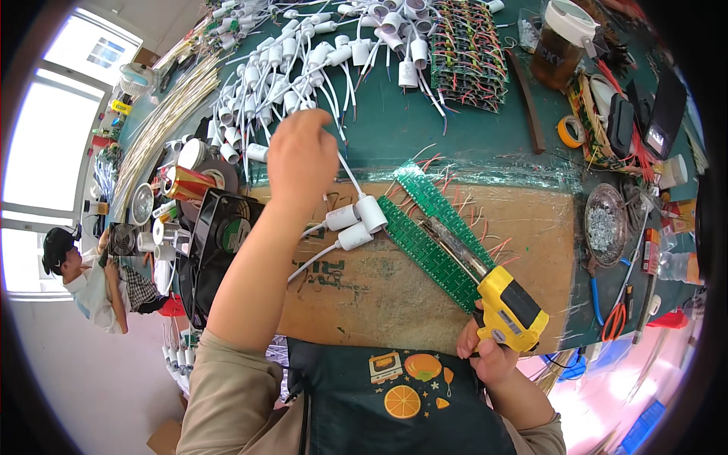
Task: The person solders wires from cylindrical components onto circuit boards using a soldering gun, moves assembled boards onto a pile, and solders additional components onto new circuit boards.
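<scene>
My left hand (303, 159) reaches forward to the near edge of a pile of white lamp sockets (288, 57), fingers curled closed and mostly hidden behind its back. A white cable runs from a nearby lamp socket (370, 214) up toward this hand. Two more sockets (353, 236) lie beside that one on the brown board. My right hand (485, 349) grips a yellow and black soldering gun (512, 309) from below. Its metal barrel points far left over two green circuit board strips (436, 262), which have thin red and white wires along their edges.
A black fan (220, 235) stands left of the brown board (379, 303). Stacked wired circuit boards (470, 57), a lidded jug (563, 45) and orange tape (570, 131) sit farther back. At right are a metal dish (607, 225) and scissors (616, 318). Another person (95, 288) works at far left.
</scene>
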A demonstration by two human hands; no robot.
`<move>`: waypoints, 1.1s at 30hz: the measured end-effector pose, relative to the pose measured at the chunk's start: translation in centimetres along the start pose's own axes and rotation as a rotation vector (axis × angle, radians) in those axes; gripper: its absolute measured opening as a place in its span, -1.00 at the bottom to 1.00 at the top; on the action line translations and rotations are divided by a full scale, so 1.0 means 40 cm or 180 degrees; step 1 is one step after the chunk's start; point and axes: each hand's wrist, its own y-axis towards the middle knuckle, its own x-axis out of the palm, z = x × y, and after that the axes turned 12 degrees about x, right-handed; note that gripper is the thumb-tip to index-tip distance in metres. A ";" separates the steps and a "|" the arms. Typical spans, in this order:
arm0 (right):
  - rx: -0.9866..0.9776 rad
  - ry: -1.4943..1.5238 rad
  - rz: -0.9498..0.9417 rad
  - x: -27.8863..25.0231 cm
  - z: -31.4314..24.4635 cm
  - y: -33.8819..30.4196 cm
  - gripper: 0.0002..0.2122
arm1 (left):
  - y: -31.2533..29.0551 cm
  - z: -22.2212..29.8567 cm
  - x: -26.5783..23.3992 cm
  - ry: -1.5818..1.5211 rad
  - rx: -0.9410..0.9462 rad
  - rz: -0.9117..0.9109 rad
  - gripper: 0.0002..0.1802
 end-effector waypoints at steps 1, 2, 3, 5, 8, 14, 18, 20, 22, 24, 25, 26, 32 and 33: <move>0.0057 0.0030 0.0018 0.001 -0.001 0.000 -0.32 | 0.009 -0.019 0.008 0.0178 -0.0657 -0.0012 -0.78; 0.0041 0.0035 0.0022 0.002 -0.001 0.000 -0.32 | 0.019 -0.036 0.013 0.0174 -0.0642 -0.0007 -0.78; 0.0030 0.0012 0.0027 0.000 -0.001 0.000 -0.32 | 0.027 -0.050 0.021 0.0235 -0.1128 -0.0382 -0.74; 0.0013 -0.0009 0.0040 -0.002 -0.001 0.001 -0.33 | 0.035 -0.068 0.037 0.0304 -0.1720 -0.0909 -0.55; -0.0029 -0.0016 0.0035 -0.002 0.001 0.003 -0.33 | 0.017 -0.092 0.073 0.0486 -0.1524 -0.0783 -0.54; -0.0061 -0.0051 -0.0038 -0.001 0.000 0.005 -0.35 | 0.008 -0.184 0.089 0.0124 -0.2094 -0.0534 -0.54; -0.0073 -0.0064 -0.0042 -0.004 0.001 0.007 -0.35 | 0.030 -0.165 0.064 -0.2618 -0.3230 0.0337 -0.59; -0.0065 -0.0069 -0.0038 -0.003 -0.001 0.007 -0.35 | 0.036 -0.157 0.051 -0.3456 -0.3632 0.0700 -0.60; -0.0075 -0.0055 -0.0011 0.001 -0.002 0.007 -0.34 | 0.028 -0.182 0.031 -0.3470 -0.3599 0.0735 -0.62; -0.0082 -0.0053 -0.0016 0.005 -0.004 0.010 -0.33 | 0.022 -0.187 0.011 -0.3475 -0.3574 0.0777 -0.63; -0.0098 -0.0049 -0.0003 0.006 -0.005 0.011 -0.33 | 0.024 -0.174 -0.007 -0.3556 -0.3405 0.1058 -0.65; -0.0088 -0.0053 0.0005 0.006 -0.004 0.011 -0.33 | 0.026 -0.159 -0.027 -0.3626 -0.3232 0.1340 -0.66; -0.0229 -0.0001 0.0102 0.001 0.003 0.010 -0.32 | 0.027 0.011 -0.182 -0.3267 -0.1833 0.1502 -0.72; -0.0351 0.0180 0.0046 -0.005 0.006 0.012 -0.35 | 0.012 0.054 -0.209 -0.3125 -0.1759 0.1278 -0.73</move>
